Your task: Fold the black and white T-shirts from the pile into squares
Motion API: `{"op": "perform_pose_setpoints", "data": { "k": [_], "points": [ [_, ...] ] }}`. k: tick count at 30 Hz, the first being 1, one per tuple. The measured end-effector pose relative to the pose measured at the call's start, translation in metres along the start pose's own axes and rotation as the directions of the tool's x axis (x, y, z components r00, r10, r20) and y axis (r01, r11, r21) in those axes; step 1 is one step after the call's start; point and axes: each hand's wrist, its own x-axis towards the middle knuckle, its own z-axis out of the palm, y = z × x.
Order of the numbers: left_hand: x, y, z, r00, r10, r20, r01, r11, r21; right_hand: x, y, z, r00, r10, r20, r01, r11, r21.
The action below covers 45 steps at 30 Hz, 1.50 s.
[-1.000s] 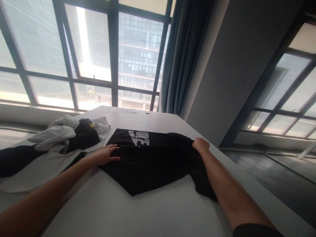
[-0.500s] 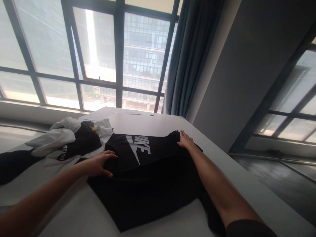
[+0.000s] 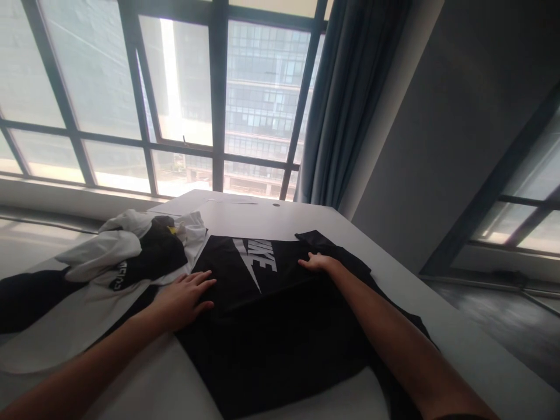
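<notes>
A black garment (image 3: 280, 332) with a white swoosh and "NIKE" lettering lies spread over the white table (image 3: 280, 220). My left hand (image 3: 186, 296) rests on its left edge, fingers apart and thumb stretched out. On the garment's right part lies my right hand (image 3: 317, 262), with its fingers spread on the cloth beside a folded-out black sleeve part (image 3: 332, 245). Neither hand grips the fabric. The garment's near end runs out of view at the bottom.
A crumpled pile of white and black clothes (image 3: 144, 251) sits on the table's left side. Behind the table stand large windows (image 3: 266, 93) and a dark curtain (image 3: 336, 105). A grey wall (image 3: 420, 140) rises at the right.
My right hand has moved down and inward from the garment's far right corner, where the black cloth now lies flatter and farther out. The view has shifted slightly.
</notes>
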Motion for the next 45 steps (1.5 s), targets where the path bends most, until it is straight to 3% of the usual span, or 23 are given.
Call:
{"op": "perform_pose_setpoints", "data": {
  "k": [3,7,9,14,20,23,26,29,31,36,40,42,45],
  "points": [
    [-0.003,0.012,-0.004,1.0,-0.015,-0.002,0.015,1.0,0.006,0.013,0.012,-0.005,0.994,0.104,0.047,-0.107,0.992,0.071],
    [-0.004,0.018,-0.003,0.999,-0.044,0.019,0.044,0.999,0.015,0.009,0.014,-0.014,0.957,0.147,-0.251,-0.154,0.988,-0.009],
    [-0.003,0.018,-0.001,0.998,-0.054,-0.02,0.054,0.998,0.024,-0.006,0.004,-0.021,0.94,0.1,-0.325,-0.134,0.988,-0.082],
    [-0.003,0.027,0.004,0.994,-0.048,-0.102,0.047,0.999,-0.015,-0.059,-0.018,-0.03,0.997,-0.05,-0.067,0.045,0.996,-0.073],
    [-0.002,0.045,0.007,0.986,-0.074,-0.146,0.028,0.954,-0.298,-0.109,-0.023,-0.01,0.962,-0.242,0.124,0.246,0.969,-0.015],
    [0.004,0.043,0.006,0.961,-0.192,-0.2,0.04,0.81,-0.584,-0.116,-0.036,-0.003,0.965,-0.211,0.159,0.209,0.978,0.029],
    [0.012,0.032,0.005,0.9,-0.352,-0.258,-0.025,0.549,-0.836,-0.107,-0.055,0.002,0.98,-0.154,0.129,0.144,0.986,0.084],
    [0.02,0.016,0.005,0.849,-0.468,-0.244,-0.078,0.347,-0.935,-0.088,-0.076,0.006,0.987,-0.158,0.04,0.152,0.982,0.116],
    [0.023,0.006,0.006,0.835,-0.508,-0.213,-0.05,0.316,-0.947,-0.074,-0.087,0.007,0.983,-0.182,-0.016,0.183,0.976,0.121],
    [0.024,-0.007,0.005,0.811,-0.553,-0.193,0.108,0.465,-0.879,-0.051,-0.089,0.004,0.977,-0.208,-0.055,0.214,0.968,0.133],
    [0.016,-0.002,0.003,0.891,-0.439,-0.119,0.138,0.511,-0.849,-0.045,-0.057,0.006,0.982,-0.185,-0.029,0.188,0.973,0.137],
    [0.011,0.005,0.004,0.926,-0.349,-0.143,0.126,0.644,-0.754,-0.045,-0.034,0.009,0.993,-0.118,-0.02,0.119,0.983,0.136],
    [0.004,0.019,0.005,0.955,-0.153,-0.254,0.024,0.894,-0.448,-0.049,0.0,0.014,0.998,0.047,-0.037,-0.041,0.986,0.162]
  ]
}}
